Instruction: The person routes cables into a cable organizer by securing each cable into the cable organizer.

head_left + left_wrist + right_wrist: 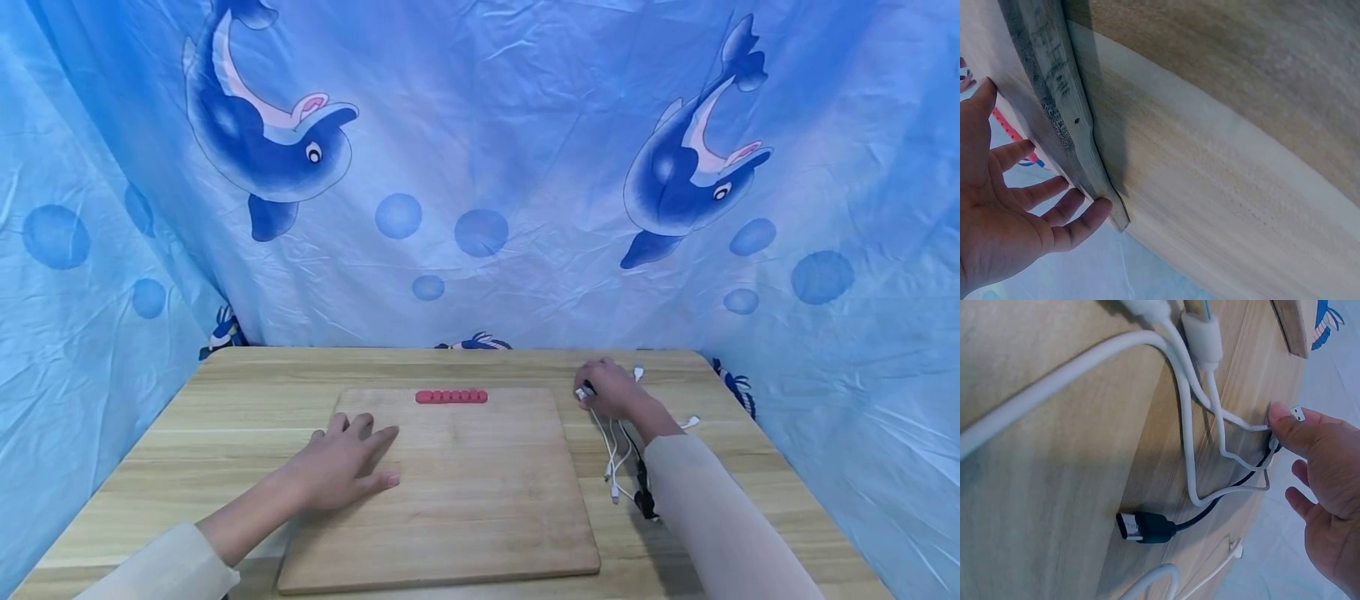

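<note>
Cables (1202, 340) in the right hand (611, 390)

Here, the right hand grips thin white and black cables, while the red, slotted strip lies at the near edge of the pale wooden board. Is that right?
Not quite: the head view shows the red, slotted strip at the far edge of the pale wooden board. The right hand does grip thin white and black cables.
</note>
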Action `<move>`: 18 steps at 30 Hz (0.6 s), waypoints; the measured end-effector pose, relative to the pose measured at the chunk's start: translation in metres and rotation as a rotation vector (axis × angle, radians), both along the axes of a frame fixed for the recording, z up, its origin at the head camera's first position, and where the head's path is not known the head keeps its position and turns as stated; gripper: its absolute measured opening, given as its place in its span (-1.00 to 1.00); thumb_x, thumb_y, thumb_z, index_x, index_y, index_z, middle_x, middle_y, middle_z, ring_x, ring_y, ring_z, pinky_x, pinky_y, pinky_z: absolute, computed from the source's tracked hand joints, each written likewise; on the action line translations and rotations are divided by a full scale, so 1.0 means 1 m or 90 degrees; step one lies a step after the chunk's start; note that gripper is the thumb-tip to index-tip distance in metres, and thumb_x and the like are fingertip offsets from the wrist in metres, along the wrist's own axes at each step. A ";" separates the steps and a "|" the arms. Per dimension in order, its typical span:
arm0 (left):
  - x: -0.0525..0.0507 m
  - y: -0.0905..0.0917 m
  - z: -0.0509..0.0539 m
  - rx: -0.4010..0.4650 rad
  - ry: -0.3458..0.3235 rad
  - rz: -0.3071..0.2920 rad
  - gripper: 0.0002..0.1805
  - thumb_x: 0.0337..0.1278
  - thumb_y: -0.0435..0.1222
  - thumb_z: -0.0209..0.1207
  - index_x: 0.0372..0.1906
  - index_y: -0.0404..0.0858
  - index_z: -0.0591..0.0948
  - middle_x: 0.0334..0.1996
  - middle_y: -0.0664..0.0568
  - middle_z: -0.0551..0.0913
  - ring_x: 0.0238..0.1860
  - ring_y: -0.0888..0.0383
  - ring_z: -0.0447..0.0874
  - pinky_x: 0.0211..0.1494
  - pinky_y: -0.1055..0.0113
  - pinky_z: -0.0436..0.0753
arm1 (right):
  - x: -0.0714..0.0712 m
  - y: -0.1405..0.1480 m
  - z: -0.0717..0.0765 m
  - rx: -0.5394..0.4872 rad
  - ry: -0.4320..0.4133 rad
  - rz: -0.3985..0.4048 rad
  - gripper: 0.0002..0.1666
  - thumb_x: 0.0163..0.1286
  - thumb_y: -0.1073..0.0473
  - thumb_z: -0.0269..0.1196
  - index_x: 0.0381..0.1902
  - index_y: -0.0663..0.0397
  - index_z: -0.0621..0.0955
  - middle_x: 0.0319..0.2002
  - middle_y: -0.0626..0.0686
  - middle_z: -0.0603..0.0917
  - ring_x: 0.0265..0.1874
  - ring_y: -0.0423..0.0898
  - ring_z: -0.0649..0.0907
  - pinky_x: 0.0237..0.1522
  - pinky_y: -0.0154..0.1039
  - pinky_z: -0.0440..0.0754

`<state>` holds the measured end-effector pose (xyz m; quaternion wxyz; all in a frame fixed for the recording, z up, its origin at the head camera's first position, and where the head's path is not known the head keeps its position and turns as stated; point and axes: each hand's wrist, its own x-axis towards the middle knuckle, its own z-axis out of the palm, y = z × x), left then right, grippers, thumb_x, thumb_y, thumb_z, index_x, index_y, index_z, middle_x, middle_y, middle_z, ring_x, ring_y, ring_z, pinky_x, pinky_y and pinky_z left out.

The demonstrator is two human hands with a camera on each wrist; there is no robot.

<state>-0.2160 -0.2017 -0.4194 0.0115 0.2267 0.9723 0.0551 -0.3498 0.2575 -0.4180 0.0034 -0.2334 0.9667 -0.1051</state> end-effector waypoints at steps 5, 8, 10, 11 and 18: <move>-0.001 0.000 0.001 0.003 0.003 -0.001 -0.17 0.26 0.34 0.14 0.46 -0.06 0.46 0.31 -0.23 0.47 0.20 -0.25 0.41 -0.03 -0.31 0.56 | -0.001 0.003 0.003 -0.065 -0.001 0.016 -0.87 0.29 0.35 0.41 -0.24 0.05 0.71 -0.23 -0.01 0.73 -0.09 0.08 0.64 0.01 0.09 0.61; -0.001 0.001 0.003 0.006 -0.006 0.004 -0.16 0.25 0.36 0.13 0.47 -0.05 0.46 0.33 -0.22 0.46 0.22 -0.26 0.40 0.00 -0.32 0.55 | 0.001 0.006 0.006 -0.115 0.000 0.039 -0.86 0.26 0.42 0.39 -0.31 0.10 0.67 -0.33 -0.01 0.72 -0.23 -0.02 0.70 -0.09 0.00 0.69; -0.001 0.001 0.003 0.009 -0.018 0.008 -0.15 0.25 0.37 0.13 0.47 -0.04 0.45 0.34 -0.22 0.45 0.24 -0.26 0.39 0.02 -0.34 0.53 | 0.002 0.008 0.006 -0.142 -0.002 0.047 -0.84 0.24 0.44 0.39 -0.34 0.13 0.65 -0.35 0.00 0.73 -0.28 -0.05 0.71 -0.14 -0.06 0.72; 0.000 0.002 0.004 0.011 -0.023 0.009 -0.15 0.24 0.37 0.13 0.47 -0.04 0.45 0.34 -0.22 0.45 0.25 -0.26 0.39 0.04 -0.35 0.53 | 0.003 0.009 0.006 -0.154 -0.002 0.050 -0.84 0.24 0.45 0.40 -0.34 0.14 0.64 -0.36 0.01 0.73 -0.29 -0.05 0.72 -0.16 -0.08 0.73; 0.001 0.001 0.004 0.013 -0.021 0.009 -0.18 0.24 0.34 0.16 0.46 -0.04 0.47 0.32 -0.21 0.47 0.23 -0.24 0.40 0.01 -0.32 0.54 | 0.009 0.009 0.017 -0.202 -0.007 0.058 -0.87 0.29 0.42 0.40 -0.26 0.19 0.65 -0.38 -0.02 0.72 -0.33 -0.09 0.72 -0.20 -0.11 0.72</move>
